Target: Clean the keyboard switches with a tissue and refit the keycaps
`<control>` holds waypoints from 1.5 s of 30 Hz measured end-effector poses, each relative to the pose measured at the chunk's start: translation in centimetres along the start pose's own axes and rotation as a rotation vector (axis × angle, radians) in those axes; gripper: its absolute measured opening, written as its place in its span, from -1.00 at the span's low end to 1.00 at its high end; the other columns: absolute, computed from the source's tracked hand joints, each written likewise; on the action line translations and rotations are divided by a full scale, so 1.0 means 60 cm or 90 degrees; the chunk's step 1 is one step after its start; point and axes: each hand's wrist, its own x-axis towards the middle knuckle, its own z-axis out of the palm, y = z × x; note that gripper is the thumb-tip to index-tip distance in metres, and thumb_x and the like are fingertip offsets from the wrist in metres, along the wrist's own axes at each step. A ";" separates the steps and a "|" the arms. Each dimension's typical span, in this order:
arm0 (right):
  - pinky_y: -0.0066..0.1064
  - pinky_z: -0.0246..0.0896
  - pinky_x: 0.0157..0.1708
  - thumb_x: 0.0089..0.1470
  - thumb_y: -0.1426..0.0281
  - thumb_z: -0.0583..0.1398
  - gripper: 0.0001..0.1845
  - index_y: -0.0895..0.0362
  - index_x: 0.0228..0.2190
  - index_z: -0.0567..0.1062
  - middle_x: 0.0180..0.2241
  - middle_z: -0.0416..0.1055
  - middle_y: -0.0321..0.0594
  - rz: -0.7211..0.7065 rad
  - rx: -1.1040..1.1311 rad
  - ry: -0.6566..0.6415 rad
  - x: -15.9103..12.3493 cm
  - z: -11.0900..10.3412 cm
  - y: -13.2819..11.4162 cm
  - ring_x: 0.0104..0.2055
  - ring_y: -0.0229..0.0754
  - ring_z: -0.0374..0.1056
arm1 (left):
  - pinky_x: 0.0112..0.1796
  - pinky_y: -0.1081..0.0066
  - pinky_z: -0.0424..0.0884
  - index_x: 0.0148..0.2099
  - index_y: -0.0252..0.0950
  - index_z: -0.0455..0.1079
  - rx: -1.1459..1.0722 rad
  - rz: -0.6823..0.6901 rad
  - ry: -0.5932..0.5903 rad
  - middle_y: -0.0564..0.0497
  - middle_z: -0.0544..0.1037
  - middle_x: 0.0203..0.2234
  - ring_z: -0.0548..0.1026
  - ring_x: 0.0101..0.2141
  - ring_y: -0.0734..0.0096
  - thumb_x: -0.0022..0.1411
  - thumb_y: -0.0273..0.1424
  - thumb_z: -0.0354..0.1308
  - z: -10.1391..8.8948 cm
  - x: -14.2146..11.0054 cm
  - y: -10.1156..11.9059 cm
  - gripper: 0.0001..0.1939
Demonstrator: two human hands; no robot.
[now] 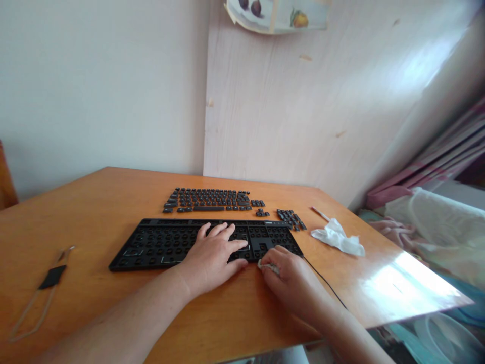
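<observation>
A black keyboard base [151, 245] with its keycaps off lies across the middle of the table. My left hand [214, 253] rests on it with the fingers spread, near the right part of the letter area. At the front edge, right of centre, my right hand [288, 273] is closed round a crumpled pale tissue [270, 268], which touches the keyboard's edge. Most of that tissue is hidden under my fingers. Behind the base, the loose black keycaps [208, 198] are laid out in keyboard order, with a smaller group of keycaps [291, 219] to the right.
A white tissue [339, 237] and a thin stick-like tool [320, 213] lie at the right. A wire keycap puller [52, 277] is at the left. The keyboard's cable [326, 283] runs towards the table's [113, 187] right front edge. A wall stands behind.
</observation>
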 end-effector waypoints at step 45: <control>-0.40 0.08 -0.27 0.16 0.35 0.11 -0.79 0.06 -0.30 0.56 -0.25 0.47 -0.18 0.011 -0.213 -0.019 0.104 -0.014 0.011 -0.22 -0.15 0.37 | 0.19 -0.26 -0.11 0.14 0.09 0.43 -0.009 0.012 0.021 -0.11 0.27 0.29 0.15 0.28 -0.11 0.24 0.06 0.07 0.002 -0.001 0.005 -0.52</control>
